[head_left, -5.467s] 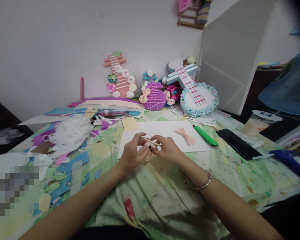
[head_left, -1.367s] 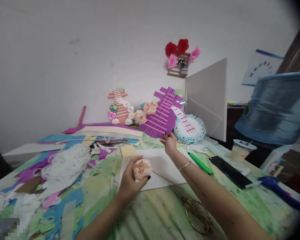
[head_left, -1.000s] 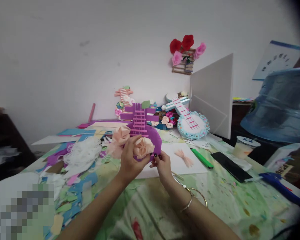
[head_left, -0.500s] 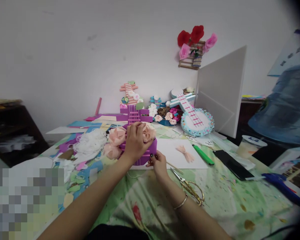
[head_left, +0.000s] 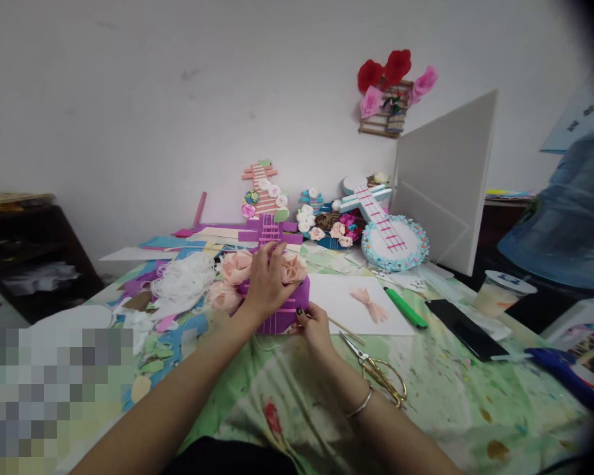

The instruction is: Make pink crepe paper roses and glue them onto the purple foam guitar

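Note:
A purple handmade paper instrument [head_left: 270, 322] with pale strings and a long neck stands tilted on the table before me. Pale pink paper flowers [head_left: 224, 297] sit on its left side. My left hand [head_left: 267, 280] reaches over its front, with fingers and thumb curved round a pink paper flower [head_left: 294, 266] on the right. At the lower right edge, my right hand [head_left: 313, 328] pinches the instrument, thumb on its face and the other fingers partly hidden. Gold-handled scissors [head_left: 376, 369] and a thin wooden stick [head_left: 346, 330] lie beside my right hand.
White string [head_left: 183, 284] and paper scraps [head_left: 153, 356] lie at the left. To the right are white paper [head_left: 327, 297] with a pink bow, a green cutter [head_left: 406, 308], a black phone [head_left: 468, 330], a cup [head_left: 505, 293] and a blue glue gun [head_left: 564, 376]. Finished instruments [head_left: 396, 244] stand behind.
The view has shifted slightly, moving the background a little to the right. The instrument's neck leans a bit more to the right. Both hands keep their places on it.

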`<state>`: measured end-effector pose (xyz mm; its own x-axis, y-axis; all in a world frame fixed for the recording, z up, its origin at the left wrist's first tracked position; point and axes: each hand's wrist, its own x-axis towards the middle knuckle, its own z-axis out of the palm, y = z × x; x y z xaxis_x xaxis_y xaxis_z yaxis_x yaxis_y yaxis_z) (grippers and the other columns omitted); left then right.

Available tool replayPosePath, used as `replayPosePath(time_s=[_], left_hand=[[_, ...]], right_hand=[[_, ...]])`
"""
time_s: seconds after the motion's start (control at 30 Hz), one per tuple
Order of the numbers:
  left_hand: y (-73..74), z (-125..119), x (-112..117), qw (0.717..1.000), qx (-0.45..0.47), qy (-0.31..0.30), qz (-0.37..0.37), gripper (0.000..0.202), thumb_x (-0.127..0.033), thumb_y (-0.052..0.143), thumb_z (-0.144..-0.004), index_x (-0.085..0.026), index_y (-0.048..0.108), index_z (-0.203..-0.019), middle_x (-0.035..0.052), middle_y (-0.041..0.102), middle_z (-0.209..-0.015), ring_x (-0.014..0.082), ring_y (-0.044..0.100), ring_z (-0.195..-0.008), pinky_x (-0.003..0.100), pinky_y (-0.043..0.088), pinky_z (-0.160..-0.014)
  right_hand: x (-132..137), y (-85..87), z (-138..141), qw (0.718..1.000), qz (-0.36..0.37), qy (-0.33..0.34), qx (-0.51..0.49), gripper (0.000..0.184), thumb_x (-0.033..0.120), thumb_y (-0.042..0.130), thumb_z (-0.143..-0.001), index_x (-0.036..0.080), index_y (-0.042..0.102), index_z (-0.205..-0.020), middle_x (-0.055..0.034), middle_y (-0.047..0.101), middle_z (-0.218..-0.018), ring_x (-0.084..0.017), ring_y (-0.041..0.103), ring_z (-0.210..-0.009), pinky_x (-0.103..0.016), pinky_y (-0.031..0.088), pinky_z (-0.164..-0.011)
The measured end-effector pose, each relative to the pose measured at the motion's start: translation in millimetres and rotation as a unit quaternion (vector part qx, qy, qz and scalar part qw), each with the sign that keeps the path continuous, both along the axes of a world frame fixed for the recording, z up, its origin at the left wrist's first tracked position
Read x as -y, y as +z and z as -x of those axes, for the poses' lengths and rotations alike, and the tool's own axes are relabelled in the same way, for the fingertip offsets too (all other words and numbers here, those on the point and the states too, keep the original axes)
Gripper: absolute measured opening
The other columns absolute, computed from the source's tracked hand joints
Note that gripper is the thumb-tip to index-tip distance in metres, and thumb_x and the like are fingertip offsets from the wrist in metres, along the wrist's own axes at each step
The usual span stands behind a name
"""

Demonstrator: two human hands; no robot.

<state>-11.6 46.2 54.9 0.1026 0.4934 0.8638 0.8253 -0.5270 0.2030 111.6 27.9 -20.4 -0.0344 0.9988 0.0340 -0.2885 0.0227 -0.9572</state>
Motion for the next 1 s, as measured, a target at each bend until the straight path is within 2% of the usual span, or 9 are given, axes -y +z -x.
replayPosePath(time_s=[0.23,0.37,0.47,0.6,0.83,1.0], left_hand=[[-6.2,4,-3,0.999,0.0,-0.031,-0.032,0.052,-0.023,0.063,-0.075,-0.017,0.039,-0.121,0.0148,0.045,-0.123,0.0275,0.042,-0.119,0.043,0.037,-0.101],[-2.7,5,3,0.998,-0.051,0.015,-0.043,0.033,-0.023,0.059,-0.078,-0.016,0.051,-0.109,0.015,0.046,-0.121,0.0294,0.043,-0.115,0.046,0.037,-0.098],[0.9,7,8,0.994,-0.096,0.043,-0.04,0.022,-0.029,0.059,-0.079,-0.015,0.06,-0.096,0.015,0.049,-0.111,0.0293,0.045,-0.106,0.045,0.038,-0.093],[2.2,8,14,0.987,-0.152,0.035,-0.042,0.023,-0.034,0.057,-0.081,-0.015,0.065,-0.092,0.014,0.052,-0.105,0.0281,0.046,-0.1,0.045,0.038,-0.089],[-5.4,0,20,0.981,-0.177,0.024,-0.076,0.021,-0.018,0.051,-0.084,-0.017,0.065,-0.099,0.0127,0.057,-0.103,0.0259,0.046,-0.099,0.042,0.037,-0.088],[-8.7,-4,24,0.982,-0.175,0.014,-0.071,0.028,-0.027,0.054,-0.083,-0.013,0.064,-0.104,0.0139,0.057,-0.099,0.0255,0.048,-0.093,0.042,0.038,-0.086]], right_hand=[[3,-4.0,1,0.999,0.022,0.027,-0.017,0.016,0.025,0.058,-0.057,0.016,0.056,-0.069,0.0046,0.054,-0.048,-0.01,0.051,-0.041,-0.023,0.045,-0.043],[3,-6.7,3,0.999,0.029,0.032,-0.028,0.016,0.025,0.059,-0.057,0.015,0.056,-0.07,0.0036,0.056,-0.051,-0.01,0.051,-0.043,-0.022,0.045,-0.044],[3,-7.4,3,0.998,0.035,0.033,-0.036,0.018,0.024,0.059,-0.056,0.015,0.057,-0.071,0.0038,0.055,-0.052,-0.009,0.05,-0.043,-0.023,0.045,-0.044],[3,-7.2,3,0.997,0.043,0.034,-0.048,0.018,0.024,0.059,-0.056,0.015,0.057,-0.072,0.0039,0.056,-0.054,-0.009,0.051,-0.045,-0.023,0.046,-0.047],[6,-7.4,5,0.996,0.06,0.041,-0.054,0.017,0.02,0.057,-0.054,0.016,0.057,-0.071,0.0031,0.057,-0.056,-0.011,0.053,-0.048,-0.027,0.049,-0.052],[7,-7.7,6,0.997,0.055,0.036,-0.047,0.02,0.019,0.054,-0.055,0.017,0.056,-0.074,0.0024,0.059,-0.06,-0.013,0.055,-0.051,-0.029,0.049,-0.053]])
